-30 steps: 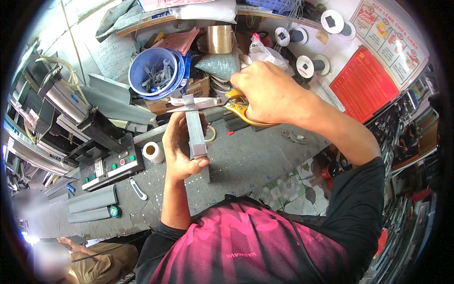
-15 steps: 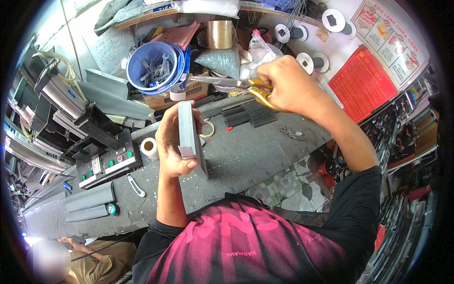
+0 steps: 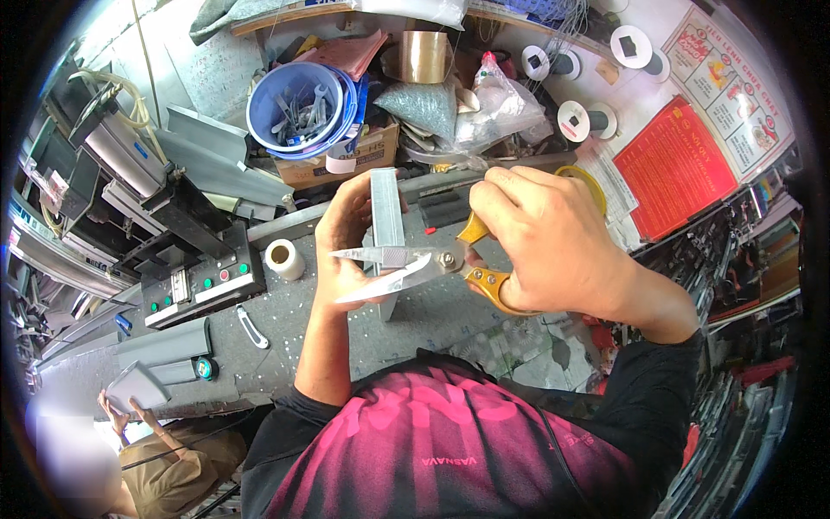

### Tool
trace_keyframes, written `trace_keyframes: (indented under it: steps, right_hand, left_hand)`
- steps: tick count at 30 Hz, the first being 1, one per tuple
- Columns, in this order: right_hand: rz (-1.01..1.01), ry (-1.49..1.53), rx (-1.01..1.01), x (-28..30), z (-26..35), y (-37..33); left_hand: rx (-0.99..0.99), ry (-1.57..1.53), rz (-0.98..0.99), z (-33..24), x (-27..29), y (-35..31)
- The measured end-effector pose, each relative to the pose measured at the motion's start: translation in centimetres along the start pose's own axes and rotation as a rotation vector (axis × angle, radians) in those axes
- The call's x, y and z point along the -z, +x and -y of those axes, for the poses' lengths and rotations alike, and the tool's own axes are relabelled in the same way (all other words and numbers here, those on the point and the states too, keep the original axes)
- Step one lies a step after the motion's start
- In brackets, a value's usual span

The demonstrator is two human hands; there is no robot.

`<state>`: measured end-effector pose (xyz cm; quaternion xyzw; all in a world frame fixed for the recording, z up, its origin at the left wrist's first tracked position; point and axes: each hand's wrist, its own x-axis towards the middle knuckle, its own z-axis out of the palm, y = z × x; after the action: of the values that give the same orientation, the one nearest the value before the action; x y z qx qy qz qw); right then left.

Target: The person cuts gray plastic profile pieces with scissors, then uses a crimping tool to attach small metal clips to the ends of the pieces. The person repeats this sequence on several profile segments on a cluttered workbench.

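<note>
My left hand (image 3: 339,227) is wrapped round a narrow grey block of thin stacked layers (image 3: 387,208), held upright above the bench. My right hand (image 3: 553,242) grips large scissors (image 3: 447,260) by their yellow handles. The spread blades point left across the lower part of the block, one above the other. Whether the blades press into the layers I cannot tell. Part of my left thumb is hidden behind the blades.
The grey bench (image 3: 277,324) carries a utility knife (image 3: 252,329), a white roll (image 3: 284,259) and a control box with buttons (image 3: 203,287). Behind are a blue bucket of tools (image 3: 298,151) and a plastic bag (image 3: 497,112). Lower left, a co-worker's hands hold a grey piece (image 3: 137,387).
My right hand has brought the scissors down and toward me, their blades now spread across the block. My left hand and the block appear farther right. The co-worker now holds up a grey piece.
</note>
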<state>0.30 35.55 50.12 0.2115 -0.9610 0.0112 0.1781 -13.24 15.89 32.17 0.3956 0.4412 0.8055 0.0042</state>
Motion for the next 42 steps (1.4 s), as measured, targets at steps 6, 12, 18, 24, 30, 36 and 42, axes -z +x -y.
trace_keyframes:
  steps: [6, 12, 18, 24, 30, 36, 42]
  right_hand:
    - [-0.058, -0.060, -0.016, 0.4, 0.3, 0.0]
    - [0.017, -0.076, 0.038, 1.1, 0.1, -0.5]
    - [-0.054, 0.073, 0.057, 0.7, -1.5, -1.1]
    - [-0.165, 0.277, -0.318, -7.4, -7.6, -2.1]
    - [0.334, 0.553, -0.773, -30.1, -6.5, -8.9]
    - [0.572, 1.165, -0.633, -41.1, 0.1, -12.3]
    - [0.488, 0.821, -0.397, -46.5, 9.1, -3.4]
  left_hand:
    - [0.048, 0.029, -0.017, -0.4, -0.1, 0.3]
    - [0.039, 0.013, 0.016, -0.8, 0.1, 0.2]
    - [0.035, -0.059, 0.013, -1.4, 1.5, 0.1]
    - [0.016, -0.064, -0.040, 0.4, 3.4, -2.6]
    - [0.210, 0.378, -0.078, 2.7, 5.0, -9.6]
    - [0.058, 0.495, -0.437, 0.2, 5.5, -15.6]
    - [0.025, 0.458, -0.580, -8.0, 7.4, -19.2]
